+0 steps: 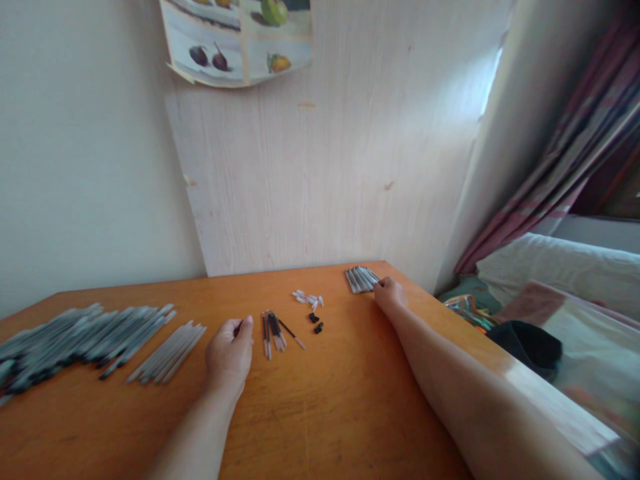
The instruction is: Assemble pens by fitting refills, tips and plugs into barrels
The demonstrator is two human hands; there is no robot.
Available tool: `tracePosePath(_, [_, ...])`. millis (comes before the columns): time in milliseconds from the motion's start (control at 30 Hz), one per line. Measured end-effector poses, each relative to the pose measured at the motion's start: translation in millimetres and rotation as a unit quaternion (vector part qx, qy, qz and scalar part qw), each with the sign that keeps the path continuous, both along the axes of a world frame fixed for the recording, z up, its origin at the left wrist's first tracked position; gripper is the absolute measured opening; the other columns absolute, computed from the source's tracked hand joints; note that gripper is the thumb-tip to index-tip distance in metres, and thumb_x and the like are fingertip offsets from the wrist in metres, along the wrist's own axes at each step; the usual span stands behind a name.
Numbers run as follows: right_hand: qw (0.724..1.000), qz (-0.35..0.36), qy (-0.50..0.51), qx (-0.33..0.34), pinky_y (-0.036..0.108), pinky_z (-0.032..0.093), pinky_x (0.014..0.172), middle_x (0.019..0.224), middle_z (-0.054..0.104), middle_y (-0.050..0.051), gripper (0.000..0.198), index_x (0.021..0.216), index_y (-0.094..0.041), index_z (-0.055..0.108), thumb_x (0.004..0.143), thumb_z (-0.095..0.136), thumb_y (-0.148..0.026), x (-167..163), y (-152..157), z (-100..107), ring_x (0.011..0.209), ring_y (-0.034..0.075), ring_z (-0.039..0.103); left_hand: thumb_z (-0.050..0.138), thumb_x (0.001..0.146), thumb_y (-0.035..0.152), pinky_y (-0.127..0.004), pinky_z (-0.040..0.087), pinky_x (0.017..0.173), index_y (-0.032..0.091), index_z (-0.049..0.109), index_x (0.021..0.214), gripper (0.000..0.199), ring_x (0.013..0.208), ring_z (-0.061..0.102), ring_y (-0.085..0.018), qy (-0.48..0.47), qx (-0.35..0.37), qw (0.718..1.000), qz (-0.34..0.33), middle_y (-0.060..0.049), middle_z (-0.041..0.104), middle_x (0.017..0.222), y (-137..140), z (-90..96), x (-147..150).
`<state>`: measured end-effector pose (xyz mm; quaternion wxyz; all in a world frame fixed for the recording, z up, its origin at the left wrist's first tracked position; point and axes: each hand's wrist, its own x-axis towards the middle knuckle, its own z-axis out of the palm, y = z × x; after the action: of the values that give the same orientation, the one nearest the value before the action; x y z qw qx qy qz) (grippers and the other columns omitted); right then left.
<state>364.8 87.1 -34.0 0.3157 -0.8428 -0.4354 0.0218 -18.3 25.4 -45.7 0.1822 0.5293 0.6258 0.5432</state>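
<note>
My right hand [391, 293] reaches to the far right of the table, its fingers pinched at the end of a row of grey pens [361, 279]. It appears to grip the outermost pen. Closed with the thumb on top, my left hand [230, 350] rests over the table; a small dark bit shows at its fingers, too small to name. Just right of it lie several dark pen refills [274, 330]. Behind them are small clear-white pen parts [307, 299] and little black pieces [315, 323]. Left of that hand, several translucent pen barrels [167, 352] lie side by side.
A large heap of pens with black ends [75, 343] covers the left of the orange-brown table [310, 413]. A pale board [300, 193] with a fruit picture [245, 43] stands behind. Past the right edge are a black pouch-like item [525, 348] and bedding [580, 263].
</note>
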Motion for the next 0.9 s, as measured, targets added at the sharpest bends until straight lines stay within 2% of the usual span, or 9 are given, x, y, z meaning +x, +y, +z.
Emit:
tracePosePath(467, [1.0,0.004,0.024,0.008,0.03,0.044,0.068,0.098,0.071,0.014,0.034,0.096,-0.019,0.072,0.082,0.051,-0.042,0.9,-4.1,-1.9,0.091,0.026,0.064,0.054,0.079,0.055,-0.028,0.039,0.058,0.019,0.063,0.077,0.037,0.055,0.054,-0.018,-0.01,0.006,1.0,0.006,0.001,0.058,0.056,-1.8,2.5,2.5])
tracePosePath(700, [0.999,-0.006,0.031,0.028,0.027,0.043,0.069,0.099,0.071,0.015,0.038,0.099,-0.016,0.072,0.085,0.041,-0.033,5.8,-4.1,-6.0,0.092,0.024,0.064,0.055,0.079,0.055,-0.028,0.038,0.056,0.02,0.062,0.075,0.037,0.054,0.053,-0.017,-0.016,0.007,1.0,0.006,0.002,0.056,0.054,-1.8,2.4,2.9])
tracePosePath(900, [0.999,-0.002,0.039,0.017,0.028,0.043,0.067,0.097,0.07,0.015,0.038,0.099,-0.016,0.072,0.086,0.039,-0.03,14.6,-1.3,-8.8,0.086,0.024,0.064,0.055,0.079,0.053,-0.027,0.036,0.055,0.019,0.063,0.076,0.034,0.054,0.051,-0.016,-0.023,0.003,1.0,0.007,0.002,0.056,0.054,-3.1,4.1,3.9])
